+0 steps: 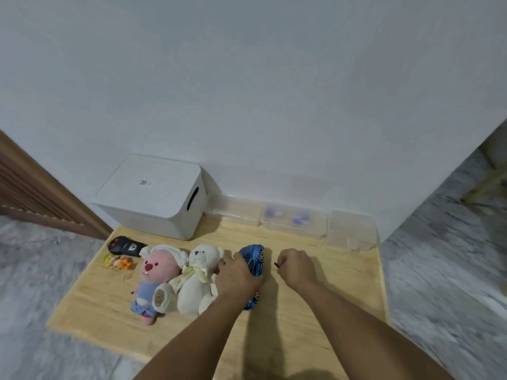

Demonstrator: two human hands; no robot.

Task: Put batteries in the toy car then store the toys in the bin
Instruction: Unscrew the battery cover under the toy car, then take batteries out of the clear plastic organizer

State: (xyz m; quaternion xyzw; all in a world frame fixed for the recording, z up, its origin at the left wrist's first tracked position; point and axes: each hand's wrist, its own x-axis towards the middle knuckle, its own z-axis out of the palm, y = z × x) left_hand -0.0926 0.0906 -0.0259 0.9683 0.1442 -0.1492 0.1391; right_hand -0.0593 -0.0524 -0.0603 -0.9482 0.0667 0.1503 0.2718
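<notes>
Head: left hand point(239, 279) grips car point(255, 260).

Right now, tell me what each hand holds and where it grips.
The left hand grips the blue toy car across its middle. The right hand pinches a small dark item by one end; what it is cannot be told.

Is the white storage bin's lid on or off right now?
On. The white storage bin sits at the table's back left corner with its flat lid seated across the whole top; no opening shows, and none of the toys is inside yet.
</notes>
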